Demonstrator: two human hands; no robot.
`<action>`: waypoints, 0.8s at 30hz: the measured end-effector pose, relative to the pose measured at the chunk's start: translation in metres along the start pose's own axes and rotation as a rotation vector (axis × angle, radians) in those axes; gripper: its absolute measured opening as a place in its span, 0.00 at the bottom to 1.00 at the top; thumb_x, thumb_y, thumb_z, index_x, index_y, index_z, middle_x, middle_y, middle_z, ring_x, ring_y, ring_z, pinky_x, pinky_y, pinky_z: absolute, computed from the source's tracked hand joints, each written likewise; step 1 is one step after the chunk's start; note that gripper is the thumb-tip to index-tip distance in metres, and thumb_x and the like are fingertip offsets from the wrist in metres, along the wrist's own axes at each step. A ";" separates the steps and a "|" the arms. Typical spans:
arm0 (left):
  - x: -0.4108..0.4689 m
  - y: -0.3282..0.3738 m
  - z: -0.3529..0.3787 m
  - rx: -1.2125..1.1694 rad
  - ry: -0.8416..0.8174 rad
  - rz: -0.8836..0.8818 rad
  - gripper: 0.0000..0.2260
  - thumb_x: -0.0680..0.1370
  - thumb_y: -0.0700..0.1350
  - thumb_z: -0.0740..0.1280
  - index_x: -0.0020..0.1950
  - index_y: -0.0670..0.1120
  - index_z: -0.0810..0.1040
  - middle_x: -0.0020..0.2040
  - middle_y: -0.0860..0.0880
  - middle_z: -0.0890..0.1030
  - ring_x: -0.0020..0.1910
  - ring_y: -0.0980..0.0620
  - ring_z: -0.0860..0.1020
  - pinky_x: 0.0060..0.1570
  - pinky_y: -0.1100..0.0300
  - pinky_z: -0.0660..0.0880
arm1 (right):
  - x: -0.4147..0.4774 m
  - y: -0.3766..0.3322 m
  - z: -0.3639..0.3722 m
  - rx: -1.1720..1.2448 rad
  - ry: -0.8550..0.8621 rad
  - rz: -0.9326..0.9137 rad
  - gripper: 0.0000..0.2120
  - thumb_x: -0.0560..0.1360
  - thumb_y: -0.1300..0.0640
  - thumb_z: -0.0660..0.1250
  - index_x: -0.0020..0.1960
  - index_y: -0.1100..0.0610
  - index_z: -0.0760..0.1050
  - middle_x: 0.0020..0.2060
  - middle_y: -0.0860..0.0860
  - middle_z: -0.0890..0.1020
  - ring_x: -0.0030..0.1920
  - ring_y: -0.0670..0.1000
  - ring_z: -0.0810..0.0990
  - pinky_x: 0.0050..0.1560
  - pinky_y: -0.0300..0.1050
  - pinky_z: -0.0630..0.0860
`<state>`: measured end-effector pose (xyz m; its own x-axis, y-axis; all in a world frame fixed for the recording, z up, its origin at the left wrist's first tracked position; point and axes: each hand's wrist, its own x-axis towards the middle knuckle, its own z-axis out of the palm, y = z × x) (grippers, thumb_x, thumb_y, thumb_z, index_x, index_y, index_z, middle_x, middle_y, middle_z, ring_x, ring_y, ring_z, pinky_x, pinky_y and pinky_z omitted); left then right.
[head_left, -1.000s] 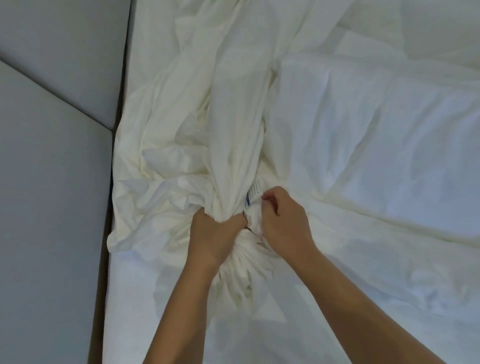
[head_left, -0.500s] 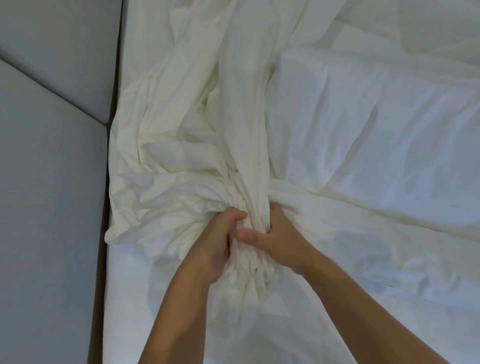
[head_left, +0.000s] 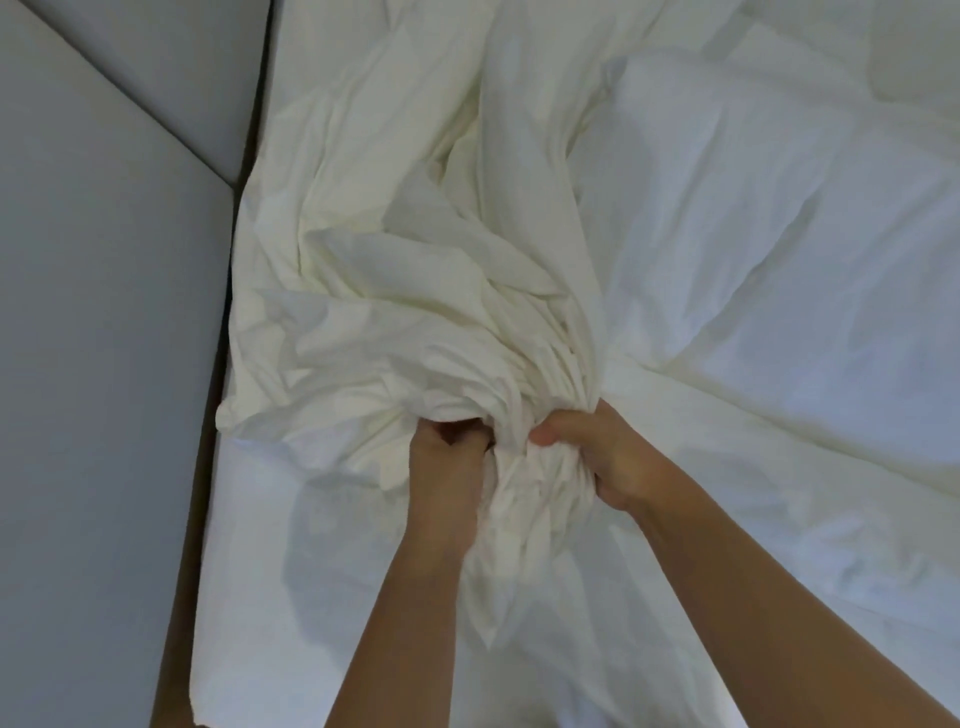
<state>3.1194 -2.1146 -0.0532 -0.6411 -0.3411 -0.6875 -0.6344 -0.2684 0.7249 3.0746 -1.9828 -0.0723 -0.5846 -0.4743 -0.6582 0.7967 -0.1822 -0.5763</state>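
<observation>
Crumpled white sheet (head_left: 426, 312) is gripped by both hands, near the left edge of the bed (head_left: 260, 571).

The sheet is gathered into a tight bunch of folds between the two hands; from there it is spread up and left in loose creases, with one long fold running toward the far edge of the bed. The left hand (head_left: 447, 467) is closed round the left side of the bunch, fingers curled into the cloth. The right hand (head_left: 597, 457) is clamped on the right side, thumb pressed on top, fingers hidden under the fabric. The hands are set just beside each other, with cloth between them. A white pillow (head_left: 753, 234) is seen to the right of the sheet, touching it. Grey padded wall panels (head_left: 104, 364) are seen along the bed's left edge, with a brown strip (head_left: 182, 597) between them and the bed.
</observation>
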 end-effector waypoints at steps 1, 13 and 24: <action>0.000 -0.003 0.002 0.031 0.023 0.013 0.10 0.75 0.34 0.64 0.53 0.43 0.79 0.46 0.47 0.83 0.46 0.50 0.80 0.48 0.58 0.77 | 0.000 0.000 0.000 0.025 -0.008 0.008 0.20 0.58 0.67 0.68 0.50 0.59 0.79 0.42 0.54 0.85 0.43 0.53 0.84 0.38 0.44 0.80; 0.026 0.003 0.022 0.825 0.071 0.083 0.10 0.81 0.42 0.56 0.49 0.41 0.75 0.49 0.43 0.77 0.52 0.44 0.75 0.46 0.59 0.66 | -0.002 0.010 0.004 0.197 0.053 0.058 0.13 0.60 0.63 0.71 0.44 0.58 0.83 0.41 0.55 0.84 0.40 0.52 0.84 0.37 0.44 0.80; 0.008 0.006 0.013 0.396 0.126 0.042 0.08 0.74 0.44 0.65 0.35 0.45 0.76 0.36 0.46 0.79 0.42 0.44 0.78 0.42 0.54 0.71 | -0.001 0.005 0.022 -0.131 0.400 -0.107 0.12 0.68 0.62 0.74 0.50 0.53 0.80 0.42 0.49 0.85 0.44 0.48 0.84 0.42 0.42 0.80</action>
<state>3.1045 -2.1069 -0.0550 -0.6276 -0.4588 -0.6290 -0.7418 0.1069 0.6621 3.0828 -2.0024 -0.0643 -0.6968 -0.0830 -0.7124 0.7172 -0.0888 -0.6912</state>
